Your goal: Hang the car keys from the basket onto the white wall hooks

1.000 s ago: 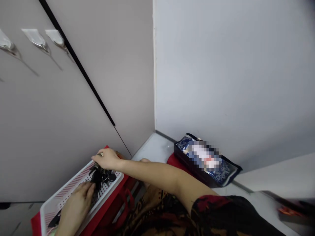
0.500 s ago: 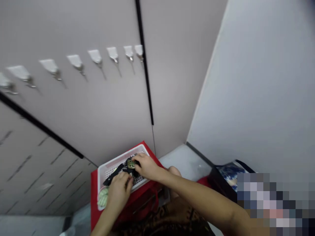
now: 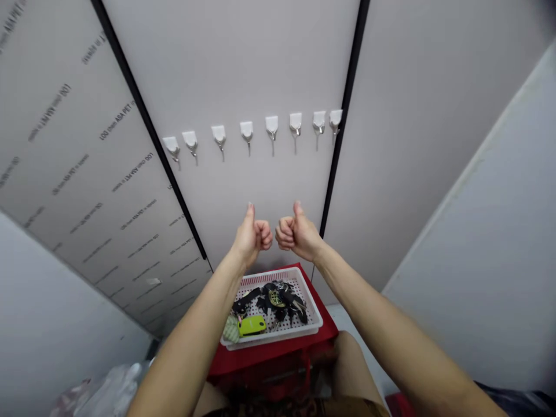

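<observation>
My left hand (image 3: pixel 254 234) and my right hand (image 3: pixel 296 233) are raised side by side in front of the wall, each a fist with the thumb up and nothing in it. Below them a white perforated tray (image 3: pixel 313 313) rests on a red stand (image 3: pixel 273 359). In the tray lie a bunch of dark keys and fobs (image 3: pixel 278 298), a lime green key fob (image 3: pixel 251 325) and a pale green item (image 3: pixel 231 330). A row of several white wall hooks (image 3: pixel 247 130) hangs empty above my hands.
Grey wall panels are split by black vertical strips (image 3: pixel 343 116). A crumpled clear plastic bag (image 3: pixel 104 388) lies at the lower left. My knees show below the red stand. A plain pale wall closes in on the right.
Both hands have left the keys in the tray and risen in front of the wall, now closed with thumbs up. The view has swung left and up onto the hooks.
</observation>
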`<state>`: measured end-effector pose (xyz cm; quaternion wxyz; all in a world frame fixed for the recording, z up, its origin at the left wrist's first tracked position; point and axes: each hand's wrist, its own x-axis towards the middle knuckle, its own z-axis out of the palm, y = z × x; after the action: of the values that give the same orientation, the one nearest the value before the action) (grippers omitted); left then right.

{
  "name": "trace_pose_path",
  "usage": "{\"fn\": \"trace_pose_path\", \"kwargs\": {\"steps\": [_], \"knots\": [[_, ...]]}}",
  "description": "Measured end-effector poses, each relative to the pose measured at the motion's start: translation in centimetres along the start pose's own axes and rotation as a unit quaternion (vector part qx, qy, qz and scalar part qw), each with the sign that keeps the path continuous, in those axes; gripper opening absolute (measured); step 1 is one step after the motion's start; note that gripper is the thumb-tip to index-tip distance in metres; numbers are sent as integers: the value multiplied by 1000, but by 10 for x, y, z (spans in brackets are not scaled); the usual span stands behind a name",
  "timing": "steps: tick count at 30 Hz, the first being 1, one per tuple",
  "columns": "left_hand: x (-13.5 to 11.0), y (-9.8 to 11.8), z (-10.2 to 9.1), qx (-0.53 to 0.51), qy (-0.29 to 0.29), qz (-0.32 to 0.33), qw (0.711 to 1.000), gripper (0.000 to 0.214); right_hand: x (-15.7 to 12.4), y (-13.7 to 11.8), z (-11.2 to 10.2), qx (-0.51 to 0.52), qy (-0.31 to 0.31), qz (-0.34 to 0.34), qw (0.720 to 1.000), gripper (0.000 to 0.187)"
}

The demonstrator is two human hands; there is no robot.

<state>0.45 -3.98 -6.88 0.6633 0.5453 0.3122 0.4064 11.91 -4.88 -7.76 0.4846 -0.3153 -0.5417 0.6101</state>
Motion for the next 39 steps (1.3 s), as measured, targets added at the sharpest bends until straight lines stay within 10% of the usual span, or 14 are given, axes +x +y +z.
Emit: {"fn": "trace_pose_path", "kwargs": {"steps": [22,26,33,39], "knots": [[-4,-8,-4,19,13,-2,1000,56,5,4,9,-37,10,52,998,52],[-9,-44,-12,78,81,-28,993,53,-5,39,0,-191,62,38,979,45],[-35,-143,-27,495,113,33,861,16,-37,116,-26,-581,123,54,802,17],[-46,-160,-23,528,89,85,840,29,-35,127,-27,-455,67,79,885,12]]}}
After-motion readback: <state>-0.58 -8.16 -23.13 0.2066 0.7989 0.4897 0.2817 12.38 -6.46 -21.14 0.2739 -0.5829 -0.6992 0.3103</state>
